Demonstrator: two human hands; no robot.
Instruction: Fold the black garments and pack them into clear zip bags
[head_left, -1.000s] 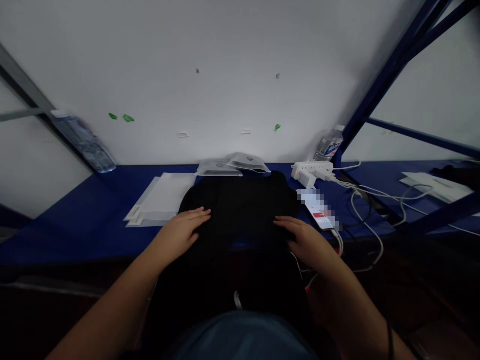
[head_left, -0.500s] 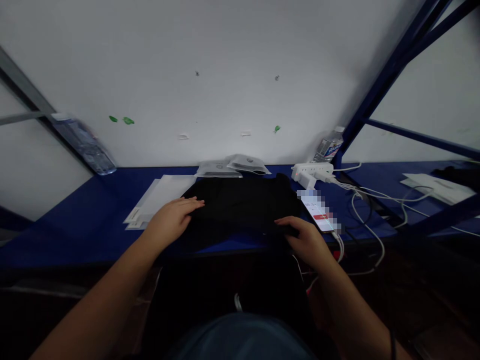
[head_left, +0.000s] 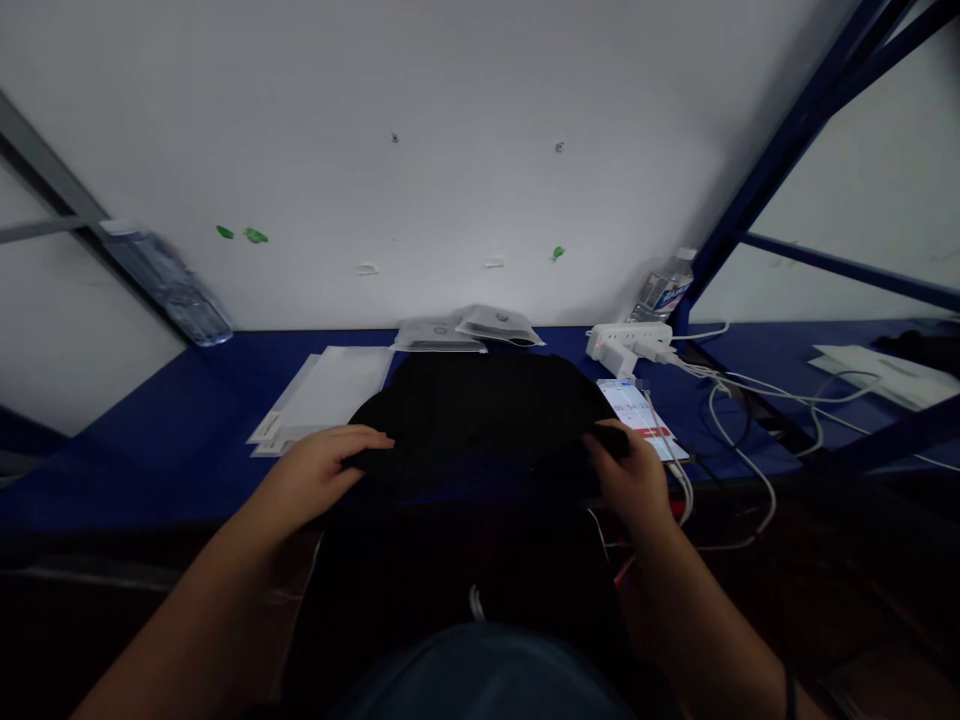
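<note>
A black cloth (head_left: 487, 410) lies spread near the front edge of the blue table (head_left: 165, 420). My left hand (head_left: 330, 462) pinches its left side between thumb and fingers. At the right side, my right hand (head_left: 626, 470) is closed on the cloth's edge, with a bit of black fabric showing over the fingers. The cloth's folds and lower edge are too dark to make out.
White flat sheets (head_left: 337, 385) lie left of the cloth. Clear packets (head_left: 499, 325) sit behind it. On the right are a lit phone (head_left: 637, 415), a power strip (head_left: 626, 340), cables and a bottle (head_left: 664, 290). Another bottle (head_left: 176, 290) leans at left.
My left hand has moved down and left, from lying on the cloth to gripping its side. My right hand has moved slightly right and closed on the edge. The cloth's outline is wider and rounder.
</note>
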